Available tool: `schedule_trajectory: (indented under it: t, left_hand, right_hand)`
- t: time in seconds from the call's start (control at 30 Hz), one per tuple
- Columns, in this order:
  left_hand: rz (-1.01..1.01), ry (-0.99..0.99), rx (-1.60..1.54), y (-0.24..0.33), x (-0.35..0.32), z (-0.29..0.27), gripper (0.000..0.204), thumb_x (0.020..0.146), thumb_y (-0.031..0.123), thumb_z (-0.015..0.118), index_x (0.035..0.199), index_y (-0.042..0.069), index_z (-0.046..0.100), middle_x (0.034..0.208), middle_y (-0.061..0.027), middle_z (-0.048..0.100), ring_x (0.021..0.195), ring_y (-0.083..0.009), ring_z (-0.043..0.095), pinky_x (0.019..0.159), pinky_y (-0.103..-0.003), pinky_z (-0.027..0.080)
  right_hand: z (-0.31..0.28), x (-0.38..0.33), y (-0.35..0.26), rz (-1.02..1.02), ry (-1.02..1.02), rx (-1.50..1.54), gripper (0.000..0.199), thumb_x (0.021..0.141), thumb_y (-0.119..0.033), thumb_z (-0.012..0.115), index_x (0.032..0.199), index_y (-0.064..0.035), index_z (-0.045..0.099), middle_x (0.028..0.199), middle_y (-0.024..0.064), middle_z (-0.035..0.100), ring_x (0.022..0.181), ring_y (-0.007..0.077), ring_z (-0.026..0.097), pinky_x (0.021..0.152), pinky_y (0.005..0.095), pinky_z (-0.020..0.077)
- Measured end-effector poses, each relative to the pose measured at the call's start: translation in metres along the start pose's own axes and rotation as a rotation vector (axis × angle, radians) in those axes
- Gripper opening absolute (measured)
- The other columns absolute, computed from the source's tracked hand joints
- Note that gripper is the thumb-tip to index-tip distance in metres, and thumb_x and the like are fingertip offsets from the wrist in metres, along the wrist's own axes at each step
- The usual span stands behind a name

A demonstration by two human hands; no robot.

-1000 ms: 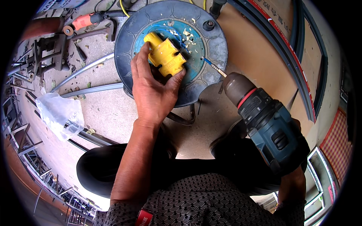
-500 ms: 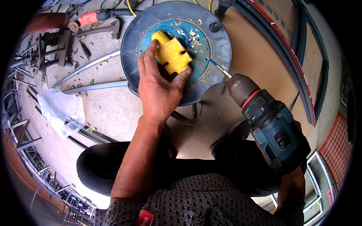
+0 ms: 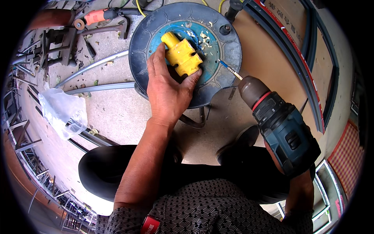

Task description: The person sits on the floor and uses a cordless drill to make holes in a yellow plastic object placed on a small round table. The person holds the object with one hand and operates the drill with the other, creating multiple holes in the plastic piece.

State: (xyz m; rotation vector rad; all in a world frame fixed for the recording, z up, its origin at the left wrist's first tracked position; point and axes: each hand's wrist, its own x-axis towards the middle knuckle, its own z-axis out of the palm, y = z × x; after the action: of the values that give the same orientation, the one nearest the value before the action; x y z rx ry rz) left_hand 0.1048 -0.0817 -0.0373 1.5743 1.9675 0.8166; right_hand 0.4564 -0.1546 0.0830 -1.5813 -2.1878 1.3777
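My left hand (image 3: 168,93) grips a yellow plastic housing (image 3: 182,57), fingers along its left side and thumb at its lower right end. The housing has a round stub at one end and notches along its edges. It lies on the round black cable reel (image 3: 142,72) with a blue-green centre. A blue-and-black cordless drill (image 3: 286,130) points up and left, its thin bit (image 3: 230,69) tipped in blue over the reel's right part, apart from the housing. Behind the drill's body is my right hand (image 3: 274,156), mostly hidden, closed around the handle.
Pale shavings (image 3: 206,41) and a blue wire lie on the reel. An orange angle grinder (image 3: 95,16), metal strips (image 3: 105,88) and a clear plastic bag (image 3: 64,113) lie on the floor at left. At right are a brown board (image 3: 265,50) and dark curved-looking frames (image 3: 311,82).
The whole view has shifted slightly, so the reel appears a little further right. Both hands keep their hold, and housing and drill stay about the same relative to the reel.
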Motion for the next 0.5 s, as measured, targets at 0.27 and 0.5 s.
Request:
schedule_trajectory:
  t: [0.27, 0.5]
  left_hand:
    - [0.004, 0.006, 0.009, 0.000, 0.000, 0.002, 0.103, 0.080, 0.027, 0.099, 0.160, -0.001, 0.040, 0.152, -0.0242, 0.052, 0.135, -0.0439, 0.061, 0.113, -0.046, 0.053]
    - [0.013, 0.013, 0.020, 0.001, 0.000, 0.002, 0.104, 0.079, 0.027, 0.100, 0.159, -0.002, 0.041, 0.150, -0.0243, 0.052, 0.134, -0.0431, 0.061, 0.113, -0.046, 0.054]
  right_hand:
    - [-0.006, 0.026, -0.032, 0.265, 0.065, 0.421, 0.048, 0.092, -0.024, 0.087, 0.129, 0.0016, 0.068, 0.102, 0.0024, 0.074, 0.087, 0.0095, 0.069, 0.076, 0.0287, 0.0600]
    - [-0.004, 0.032, -0.035, 0.121, 0.127, 0.525, 0.049, 0.091, -0.028, 0.088, 0.125, 0.0018, 0.069, 0.100, 0.0024, 0.074, 0.086, 0.0094, 0.068, 0.075, 0.0291, 0.0597]
